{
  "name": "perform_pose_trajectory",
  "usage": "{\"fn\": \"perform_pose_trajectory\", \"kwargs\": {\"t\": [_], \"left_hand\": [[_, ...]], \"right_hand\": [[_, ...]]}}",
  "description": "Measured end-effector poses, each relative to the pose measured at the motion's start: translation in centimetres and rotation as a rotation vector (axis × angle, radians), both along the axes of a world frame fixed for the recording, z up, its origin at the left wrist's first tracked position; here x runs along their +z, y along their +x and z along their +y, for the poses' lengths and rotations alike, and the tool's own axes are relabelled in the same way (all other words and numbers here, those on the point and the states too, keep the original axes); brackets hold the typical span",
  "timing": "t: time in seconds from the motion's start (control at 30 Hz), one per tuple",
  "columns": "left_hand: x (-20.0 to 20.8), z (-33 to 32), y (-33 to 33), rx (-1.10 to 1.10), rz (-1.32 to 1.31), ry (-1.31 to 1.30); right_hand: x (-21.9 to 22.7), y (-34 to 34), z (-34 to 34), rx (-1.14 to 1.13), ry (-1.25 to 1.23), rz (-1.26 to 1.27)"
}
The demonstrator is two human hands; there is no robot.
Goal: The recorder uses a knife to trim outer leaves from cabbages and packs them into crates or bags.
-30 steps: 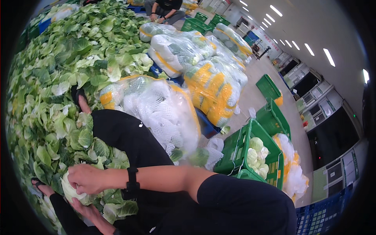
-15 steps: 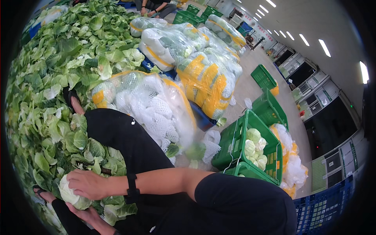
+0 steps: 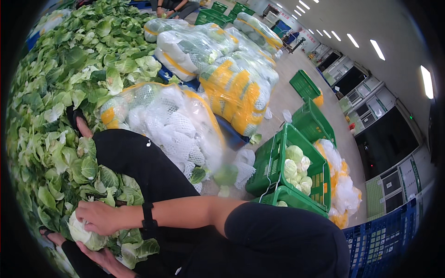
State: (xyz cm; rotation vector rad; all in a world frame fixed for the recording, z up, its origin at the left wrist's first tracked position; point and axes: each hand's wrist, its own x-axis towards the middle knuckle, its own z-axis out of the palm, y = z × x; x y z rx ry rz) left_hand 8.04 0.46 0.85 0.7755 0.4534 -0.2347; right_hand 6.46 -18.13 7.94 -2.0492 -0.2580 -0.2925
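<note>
A pale green cabbage (image 3: 84, 235) sits between my two hands at the lower left, just above the heap of loose leaves. From below, my left hand (image 3: 101, 257) cups it; part of that palm is hidden behind the cabbage. My right hand (image 3: 99, 217) lies over its top with the fingers bent against it, and a black band circles that wrist. Loose green cabbage leaves (image 3: 51, 153) spread around my legs and feet. White foam net sleeves (image 3: 169, 125) fill an opened clear bag beside my knee.
Green crates (image 3: 264, 169) stand to my right, one holding several trimmed cabbages (image 3: 296, 167). Ahead, filled clear bags with yellow bands (image 3: 236, 97) are stacked on a blue pallet. A blue crate (image 3: 380, 245) is at the lower right. Another person's hands (image 3: 164, 13) show at the far top.
The fingers of my right hand have curled more on top of the cabbage. Both hands still hold it. The whole view has shifted slightly, with the surroundings moving left in it.
</note>
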Motion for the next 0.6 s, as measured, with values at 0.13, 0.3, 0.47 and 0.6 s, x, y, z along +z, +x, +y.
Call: {"fn": "perform_pose_trajectory", "kwargs": {"t": [0.13, 0.3, 0.47, 0.6], "left_hand": [[0.2, 1.9, 0.2, 0.033, -0.005, 0.001], [0.2, -0.3, -0.6, -0.071, -0.086, -0.073], [0.2, -2.0, -0.6, -0.086, -0.233, -0.226], [0.6, -0.8, -0.6, -0.096, -0.31, -0.198]], "right_hand": [[1.6, 1.3, -0.5, 0.138, 0.017, 0.059], [-0.5, 2.2, -2.5, 0.285, -0.162, 0.179], [1.4, 1.0, -5.5, 0.048, -0.328, 0.099], [3.6, 1.4, -4.4, 0.021, -0.223, -0.055]]}}
